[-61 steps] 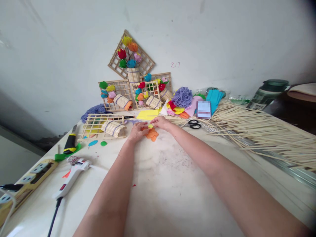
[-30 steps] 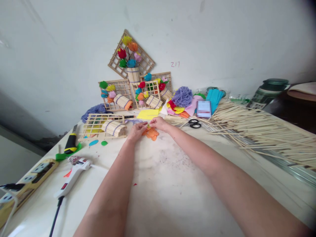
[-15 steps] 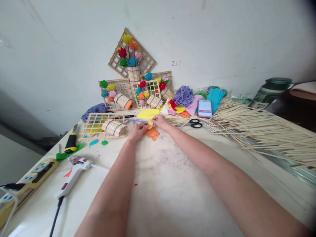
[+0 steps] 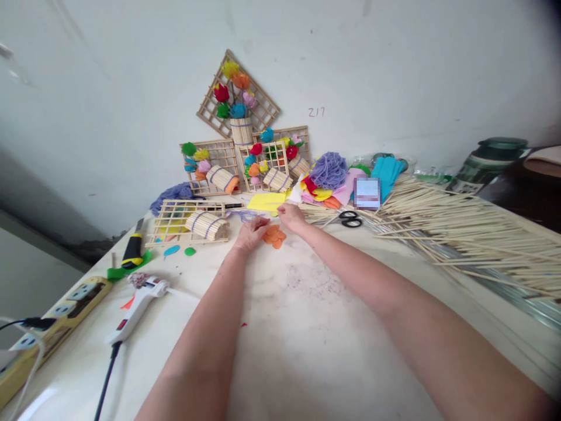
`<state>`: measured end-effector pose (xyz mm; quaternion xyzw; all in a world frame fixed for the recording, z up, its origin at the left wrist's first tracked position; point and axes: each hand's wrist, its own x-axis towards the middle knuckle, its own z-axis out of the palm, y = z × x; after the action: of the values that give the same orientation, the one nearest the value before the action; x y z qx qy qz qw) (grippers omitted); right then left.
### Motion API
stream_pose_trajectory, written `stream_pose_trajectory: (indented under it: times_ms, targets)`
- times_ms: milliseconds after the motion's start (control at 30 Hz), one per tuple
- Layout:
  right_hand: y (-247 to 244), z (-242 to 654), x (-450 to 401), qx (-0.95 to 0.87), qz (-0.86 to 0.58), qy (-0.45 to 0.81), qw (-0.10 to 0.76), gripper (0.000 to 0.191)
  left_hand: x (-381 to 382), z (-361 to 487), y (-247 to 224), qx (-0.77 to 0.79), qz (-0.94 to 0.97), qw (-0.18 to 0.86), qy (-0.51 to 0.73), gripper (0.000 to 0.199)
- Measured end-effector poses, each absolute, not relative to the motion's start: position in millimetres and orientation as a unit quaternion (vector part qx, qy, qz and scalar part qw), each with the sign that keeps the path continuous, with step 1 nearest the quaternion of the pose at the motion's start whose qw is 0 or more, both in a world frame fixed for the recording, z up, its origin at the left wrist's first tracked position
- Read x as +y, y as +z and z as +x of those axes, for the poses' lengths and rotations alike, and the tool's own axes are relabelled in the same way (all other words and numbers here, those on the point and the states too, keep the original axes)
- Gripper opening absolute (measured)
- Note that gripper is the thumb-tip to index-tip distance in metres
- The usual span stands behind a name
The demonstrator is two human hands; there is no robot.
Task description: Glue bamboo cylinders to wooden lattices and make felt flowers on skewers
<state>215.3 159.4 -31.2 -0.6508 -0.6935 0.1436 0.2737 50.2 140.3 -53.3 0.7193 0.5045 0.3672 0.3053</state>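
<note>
The orange petals (image 4: 274, 236) lie in a small pile on the counter (image 4: 298, 339), with the left hand (image 4: 253, 233) just to their left, its fingers bent, though whether it grips anything I cannot tell. The right hand (image 4: 291, 217), a little apart from the left, is just beyond the petals and to their right, its fingertips pinched on a small yellow piece (image 4: 274, 213). Behind the petals lies a yellow sheet (image 4: 265, 202), to their right the scissors (image 4: 350, 218), and nearer on their left a glue gun (image 4: 137, 310).
</note>
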Motion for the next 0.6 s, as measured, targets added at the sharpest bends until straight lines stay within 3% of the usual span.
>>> stream_pose_trajectory:
  times_ms: [267,433,600]
  targets:
    - [-34,218,114,-0.817,-0.539,0.145,0.148,0.032,135,59,-47,0.52,0.785,0.213,0.26,0.041]
    - [-23,234,109,-0.824,-0.539,0.081,0.151,0.036,116,74,-41,0.525,0.797,0.225,0.196,0.048]
    - [-10,270,118,-0.784,-0.603,-0.024,0.148,0.038,89,92,-43,0.51,0.789,0.25,0.233,0.047]
